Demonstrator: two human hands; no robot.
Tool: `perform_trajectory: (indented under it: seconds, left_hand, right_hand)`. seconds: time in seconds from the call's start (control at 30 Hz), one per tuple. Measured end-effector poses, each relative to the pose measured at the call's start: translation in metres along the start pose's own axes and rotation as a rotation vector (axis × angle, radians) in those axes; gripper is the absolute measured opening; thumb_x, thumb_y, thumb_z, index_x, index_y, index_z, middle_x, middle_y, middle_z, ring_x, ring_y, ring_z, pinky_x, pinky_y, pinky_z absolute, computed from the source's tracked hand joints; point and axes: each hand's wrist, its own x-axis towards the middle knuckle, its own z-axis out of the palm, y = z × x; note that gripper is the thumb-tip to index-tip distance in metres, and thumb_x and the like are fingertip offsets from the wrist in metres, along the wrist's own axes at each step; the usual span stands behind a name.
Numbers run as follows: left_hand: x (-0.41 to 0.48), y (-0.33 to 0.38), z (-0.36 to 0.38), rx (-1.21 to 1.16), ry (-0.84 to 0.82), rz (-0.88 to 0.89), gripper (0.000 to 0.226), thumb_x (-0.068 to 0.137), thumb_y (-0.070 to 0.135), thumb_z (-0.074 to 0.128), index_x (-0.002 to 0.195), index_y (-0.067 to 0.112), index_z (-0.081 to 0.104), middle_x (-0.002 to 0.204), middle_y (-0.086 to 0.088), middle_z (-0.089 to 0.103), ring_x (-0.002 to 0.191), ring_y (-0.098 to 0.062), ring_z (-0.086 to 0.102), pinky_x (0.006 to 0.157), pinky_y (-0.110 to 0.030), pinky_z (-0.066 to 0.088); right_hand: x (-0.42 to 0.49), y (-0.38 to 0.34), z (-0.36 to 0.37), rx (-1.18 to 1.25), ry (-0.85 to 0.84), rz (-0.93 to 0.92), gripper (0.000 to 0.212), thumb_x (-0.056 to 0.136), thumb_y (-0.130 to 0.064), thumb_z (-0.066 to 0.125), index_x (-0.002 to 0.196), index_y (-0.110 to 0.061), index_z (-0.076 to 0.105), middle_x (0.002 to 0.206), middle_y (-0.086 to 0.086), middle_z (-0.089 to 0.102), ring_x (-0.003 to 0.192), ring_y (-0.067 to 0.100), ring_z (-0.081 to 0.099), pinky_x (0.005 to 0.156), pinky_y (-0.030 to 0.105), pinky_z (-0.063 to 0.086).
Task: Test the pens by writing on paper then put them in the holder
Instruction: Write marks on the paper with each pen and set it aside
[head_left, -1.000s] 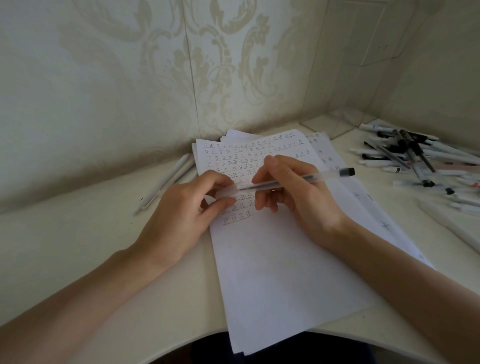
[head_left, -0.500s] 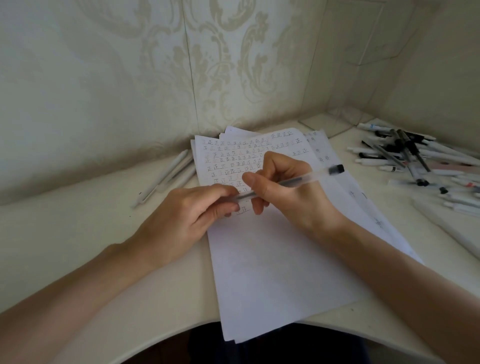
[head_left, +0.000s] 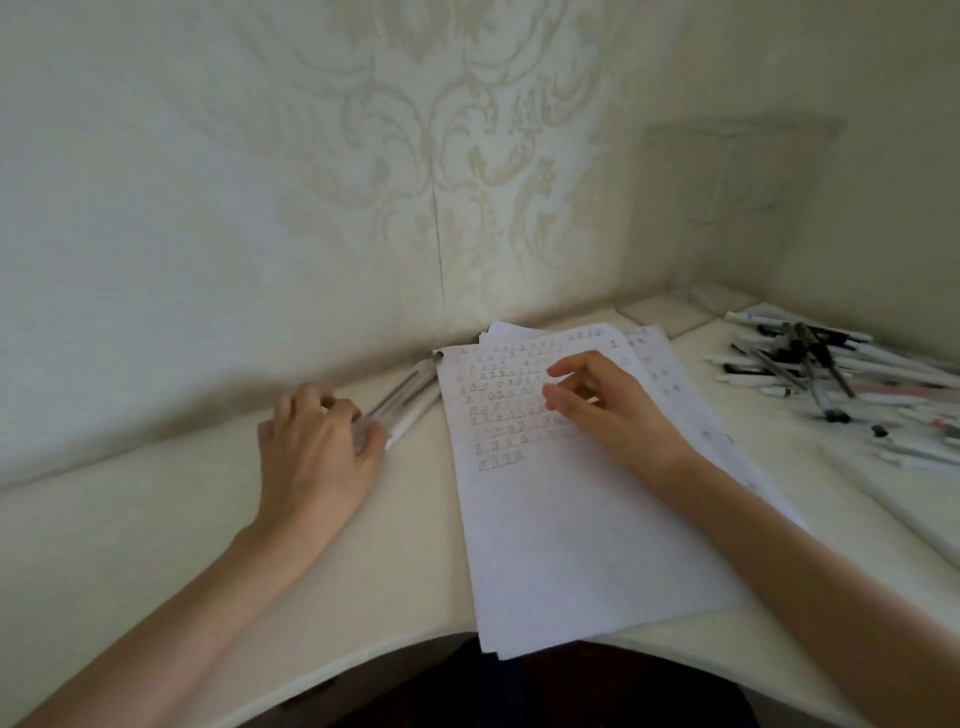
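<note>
My left hand lies on the desk left of the paper. Its curled fingers and thumb hold the end of a clear pen, blurred, beside a few white pens lying along the sheet's left edge. Above the written rows of the paper stack hovers my right hand, its fingers loosely bent and holding nothing. A clear acrylic holder stands faintly visible in the back right corner.
A heap of several black and white pens lies at the right on the white desk. The patterned wall runs close behind the paper. The desk's curved front edge passes under the paper's lower end.
The clear pen left my right hand and went left with my left hand to the white pens. My right hand stayed over the paper and opened. The view tilted up.
</note>
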Motion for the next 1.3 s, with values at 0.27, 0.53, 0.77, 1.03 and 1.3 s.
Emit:
perform_trajectory:
  seconds: [0.27, 0.53, 0.77, 1.03, 1.3]
  left_hand:
    - [0.009, 0.086, 0.001, -0.256, -0.094, 0.555, 0.041, 0.083, 0.040, 0.042, 0.095, 0.010, 0.068, 0.106, -0.008, 0.059, 0.096, -0.027, 0.054, 0.077, -0.039, 0.045]
    - [0.003, 0.118, 0.032, -0.507, -0.351, 0.630, 0.074, 0.073, 0.076, 0.029, 0.118, 0.026, 0.058, 0.121, 0.018, 0.050, 0.112, -0.002, 0.045, 0.094, -0.021, 0.032]
    - [0.002, 0.118, 0.032, -0.526, -0.349, 0.634, 0.070, 0.071, 0.076, 0.033, 0.117, 0.029, 0.058, 0.121, 0.022, 0.049, 0.112, 0.002, 0.043, 0.093, -0.019, 0.030]
    - [0.013, 0.109, 0.014, -0.652, -0.392, 0.507, 0.074, 0.067, 0.079, 0.041, 0.118, 0.027, 0.056, 0.118, 0.019, 0.055, 0.112, -0.005, 0.051, 0.094, -0.027, 0.040]
    - [-0.005, 0.068, 0.009, -0.243, -0.297, 0.483, 0.073, 0.079, 0.071, 0.034, 0.110, 0.011, 0.062, 0.117, -0.003, 0.058, 0.108, -0.024, 0.056, 0.096, -0.027, 0.027]
  right_hand:
    - [-0.011, -0.001, -0.042, -0.476, 0.266, -0.007, 0.015, 0.094, -0.024, 0.051, 0.106, -0.018, 0.058, 0.089, -0.011, 0.057, 0.083, 0.005, 0.053, 0.069, 0.019, 0.039]
    - [-0.089, 0.012, -0.119, -1.212, 0.376, 0.693, 0.046, 0.090, -0.038, 0.048, 0.125, -0.008, 0.044, 0.133, 0.016, 0.043, 0.123, 0.034, 0.039, 0.091, 0.038, 0.038]
    - [-0.075, 0.029, -0.107, -1.062, 0.343, 0.483, 0.027, 0.097, -0.021, 0.039, 0.119, -0.006, 0.045, 0.120, 0.014, 0.050, 0.113, 0.032, 0.045, 0.083, 0.036, 0.039]
    - [-0.032, -0.012, -0.051, -0.879, 0.193, -0.182, 0.029, 0.095, -0.048, 0.038, 0.095, -0.019, 0.043, 0.082, 0.000, 0.059, 0.072, 0.021, 0.052, 0.067, 0.035, 0.039]
    - [0.004, 0.007, -0.002, -0.966, 0.177, -0.311, 0.038, 0.079, -0.054, 0.052, 0.074, -0.018, 0.039, 0.058, -0.006, 0.044, 0.058, 0.017, 0.036, 0.069, 0.032, 0.031]
